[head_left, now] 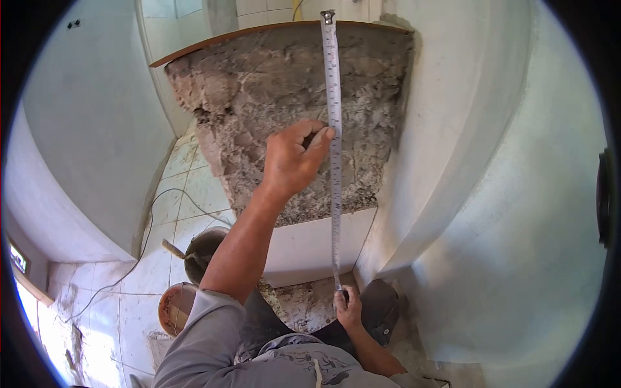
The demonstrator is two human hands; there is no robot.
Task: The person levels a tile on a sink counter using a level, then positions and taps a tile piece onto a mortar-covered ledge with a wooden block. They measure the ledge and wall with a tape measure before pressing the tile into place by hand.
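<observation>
A white tape measure (pixel 334 97) is stretched upright in front of a rough, mortar-covered surface (pixel 259 123). Its metal end tip reaches just above the brown strip (pixel 252 32) along the surface's top edge. My left hand (pixel 294 155) pinches the tape partway along, thumb against its edge. Lower down, near my knee, my right hand (pixel 349 309) is closed around the tape's lower end; the case is mostly hidden by the fingers. Below the rough surface is a smooth white panel (pixel 317 249).
A dark bucket (pixel 200 252) with a handled tool and an orange-rimmed bucket (pixel 173 309) stand on white floor tiles (pixel 145 275) at my left. A thin cable (pixel 150 226) crosses the tiles. A pale wall (pixel 453 116) rises close on the right.
</observation>
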